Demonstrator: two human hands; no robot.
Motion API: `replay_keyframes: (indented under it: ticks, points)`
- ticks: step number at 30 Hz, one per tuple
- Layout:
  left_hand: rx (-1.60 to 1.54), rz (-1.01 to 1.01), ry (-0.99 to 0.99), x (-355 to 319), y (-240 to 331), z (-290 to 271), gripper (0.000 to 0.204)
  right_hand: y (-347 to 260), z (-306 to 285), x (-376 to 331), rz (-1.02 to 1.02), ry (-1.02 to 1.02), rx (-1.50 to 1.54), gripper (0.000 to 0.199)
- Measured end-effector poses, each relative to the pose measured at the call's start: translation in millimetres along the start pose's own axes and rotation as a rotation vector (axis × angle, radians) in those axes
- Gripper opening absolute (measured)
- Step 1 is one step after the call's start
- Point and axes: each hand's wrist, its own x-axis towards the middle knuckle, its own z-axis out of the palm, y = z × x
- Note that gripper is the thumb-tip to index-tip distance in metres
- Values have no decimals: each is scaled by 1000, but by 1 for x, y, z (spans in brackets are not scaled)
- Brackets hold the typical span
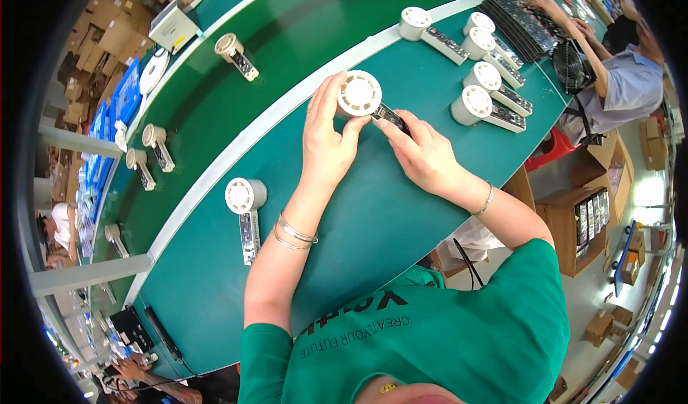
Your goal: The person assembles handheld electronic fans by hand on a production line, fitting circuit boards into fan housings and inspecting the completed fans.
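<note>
Above the green bench I hold a white device (360, 93) with a round, vented head and a handle with a dark circuit board exposed. My left hand (327, 140) grips the left side of the round head, its thumb near where head and handle meet. My right hand (428, 159) is closed on the handle, thumb and fingers at the circuit board. A similar device (246, 197) lies on the bench left of my left forearm, its handle toward me. Several more, among them one device (473, 105), lie to the right with handles pointing right.
Beyond a pale rail, a green conveyor belt (193, 110) carries several similar devices. At the far right a co-worker (631, 81) sits by a stack of dark circuit boards (517, 24). An open cardboard box (573, 217) stands below the bench's right edge.
</note>
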Motion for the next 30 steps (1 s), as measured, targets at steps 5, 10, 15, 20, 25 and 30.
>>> replay_keyframes:
  ticks: [5, 10, 15, 20, 25, 30]
  points:
    - [-106, 89, 0, 25, 28, -2, 67, 3, -26, 25, -118, 234, -43, 58]
    - [-43, 204, 146, 19, 78, -17, 71, 30, -57, 57, -56, 576, -29, 49]
    - [-21, 54, 96, -30, 72, -46, 69, 81, -93, 80, 248, 934, 583, 44]
    - [95, -93, 137, -75, 61, -87, 67, 92, -137, 83, 205, 1039, 704, 48]
    - [56, -193, 217, -95, 55, -102, 67, 91, -166, 76, 133, 1083, 706, 50]
    - [73, -160, 250, -100, 59, -105, 66, 96, -183, 70, 83, 1052, 931, 50]
